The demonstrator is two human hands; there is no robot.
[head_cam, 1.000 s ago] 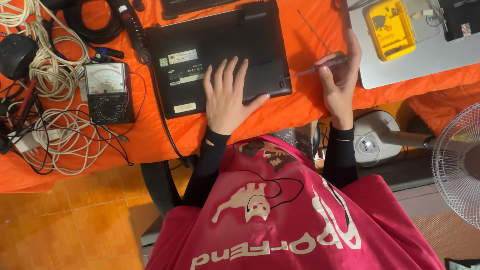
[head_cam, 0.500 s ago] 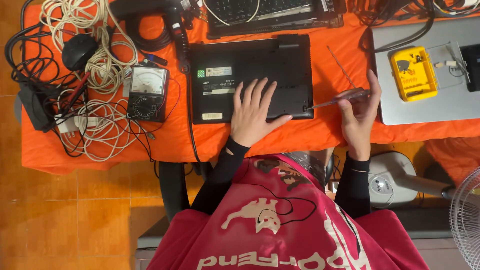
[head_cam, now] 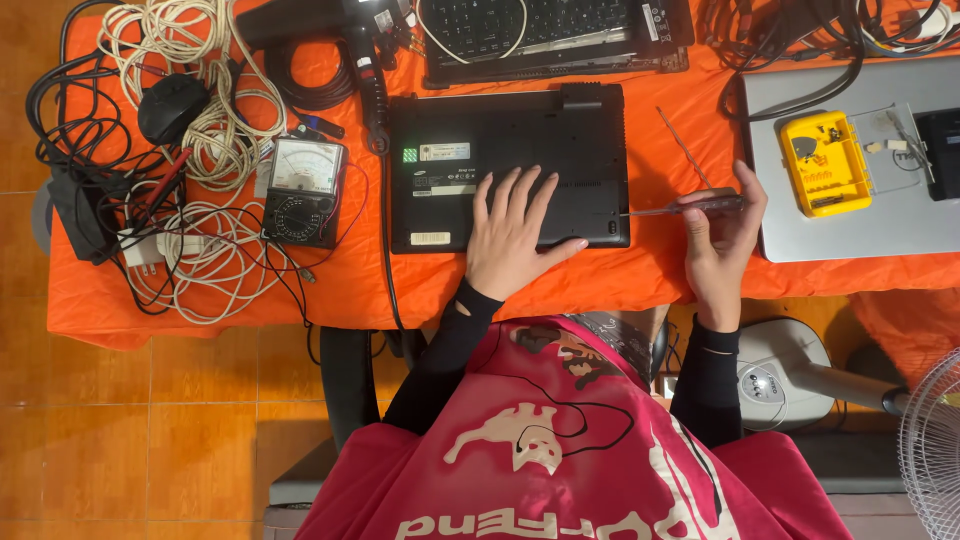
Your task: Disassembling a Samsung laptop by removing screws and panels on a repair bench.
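On orange-clothed table (head_cam: 600, 285): upturned black laptop (head_cam: 505, 165) pressed flat by left hand (head_cam: 512, 240), fingers spread. Slim dark-handled screwdriver (head_cam: 690, 206) pinched in right hand (head_cam: 718, 245), tip at laptop's right edge. Orange tiled floor (head_cam: 150, 430) seen below.

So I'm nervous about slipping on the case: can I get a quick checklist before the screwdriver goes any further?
1. Black laptop lies underside up on the orange cloth: ok.
2. Left hand lies flat on the laptop: ok.
3. Right hand grips the screwdriver: ok.
4. Tip seated in a screw near the laptop's right edge: cannot tell.
5. Spare thin rod lies apart from the laptop: ok.
6. Yellow bit case within reach on the silver laptop: ok.
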